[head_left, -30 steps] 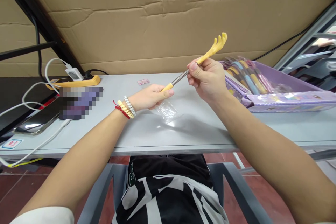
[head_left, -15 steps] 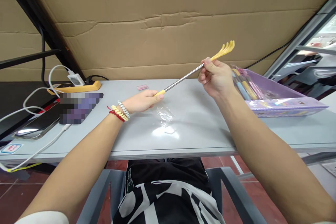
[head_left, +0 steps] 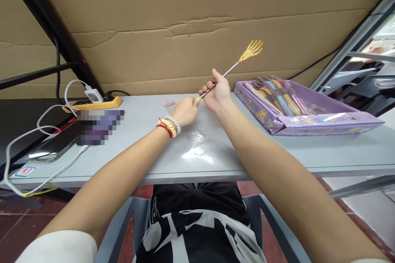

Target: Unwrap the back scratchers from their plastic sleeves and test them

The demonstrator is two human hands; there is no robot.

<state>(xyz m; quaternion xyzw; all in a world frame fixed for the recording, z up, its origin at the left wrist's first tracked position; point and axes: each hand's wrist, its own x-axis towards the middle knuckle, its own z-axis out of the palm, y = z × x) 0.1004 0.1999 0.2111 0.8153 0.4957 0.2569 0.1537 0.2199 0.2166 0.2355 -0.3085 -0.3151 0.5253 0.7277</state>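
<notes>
L hand (head_left: pixel 185 111) gripping scratcher (head_left: pixel 232 68) by lower end, frame ctr — R hand (head_left: pixel 218 93) curled round it higher up, purple box (head_left: pixel 324 125) mid-right, phone (head_left: pixel 54 144) mid-left.

The gripped back scratcher (head_left: pixel 231 69) has a shiny, smooth metal rod (head_left: pixel 234 65) and a yellow, plastic-looking claw (head_left: pixel 251 51). Below the grip, glossy clear film (head_left: pixel 196 136) lies on a smooth, reflective desktop (head_left: pixel 168 162); beyond the grip stands matt, creased cardboard (head_left: pixel 154 57).

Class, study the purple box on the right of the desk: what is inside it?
Inside the purple box lies a bundle of slim items in brown, blue and pink, seemingly wrapped in clear plastic. Whatever is beneath the bundle is covered and cannot be seen.
</notes>
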